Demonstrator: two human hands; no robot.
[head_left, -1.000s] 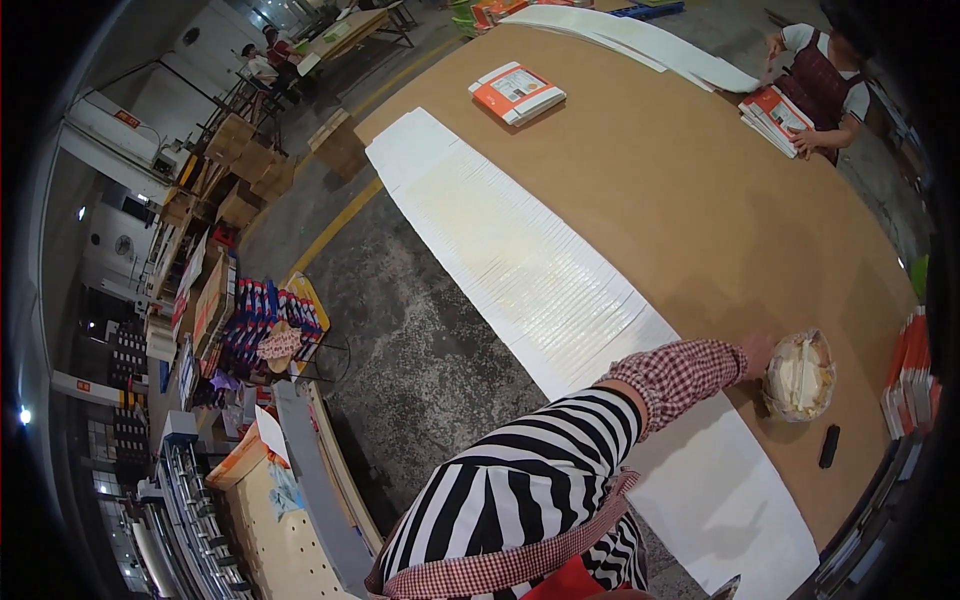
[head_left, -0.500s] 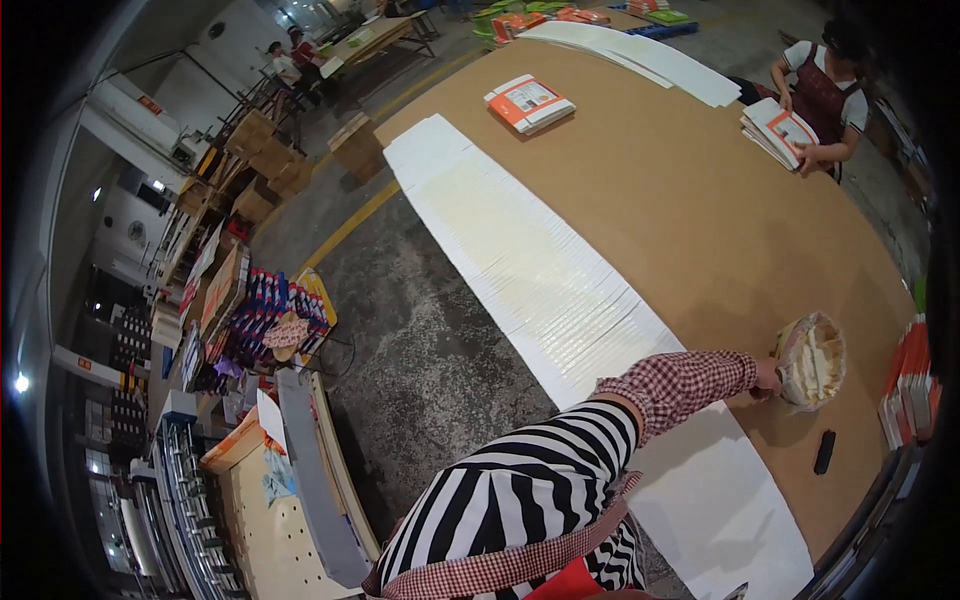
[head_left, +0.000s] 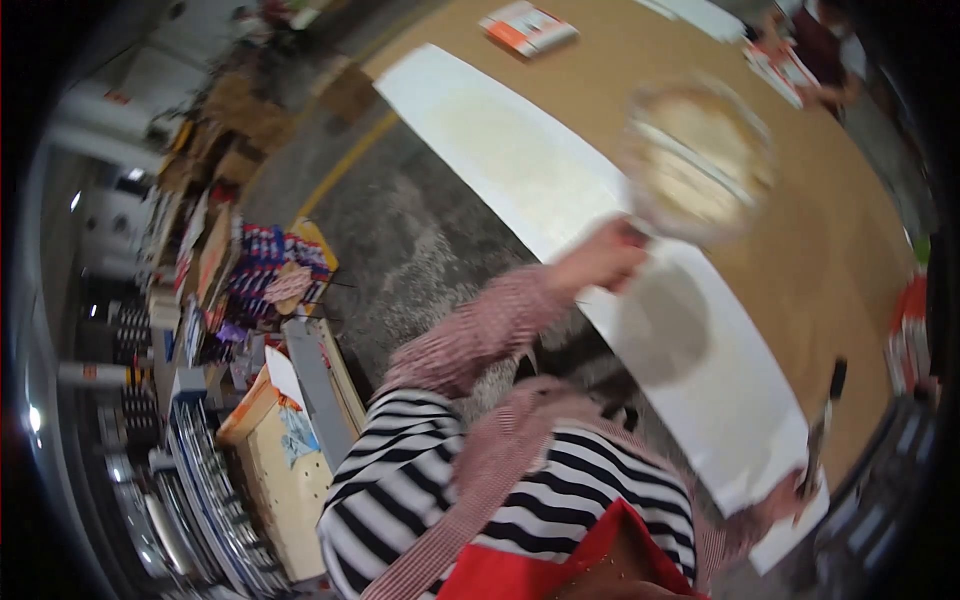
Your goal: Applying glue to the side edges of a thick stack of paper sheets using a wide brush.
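My left hand grips the near edge of a round tub with a clear plastic lining. The tub is raised above the table, its shadow falling on the white sheets, and a pale bar crosses its opening over cream-coloured paste. Beneath it, a long row of overlapping white sheets runs along the table's left edge. At the near end of the row, my right hand is closed around a slim greyish tool, blurred by motion. The tool's upper end reaches a small black object; whether they are joined is unclear.
The brown tabletop carries an orange-and-white stack at the far side. Across the table a person holds similar printed pieces. More orange-and-white pieces stand at the right edge. A pegboard-like tray and stacked goods are at left.
My left hand has lifted the tub off the brown table and brought it left, over the white sheets. My right hand has come into view with the slim tool. The view has tilted.
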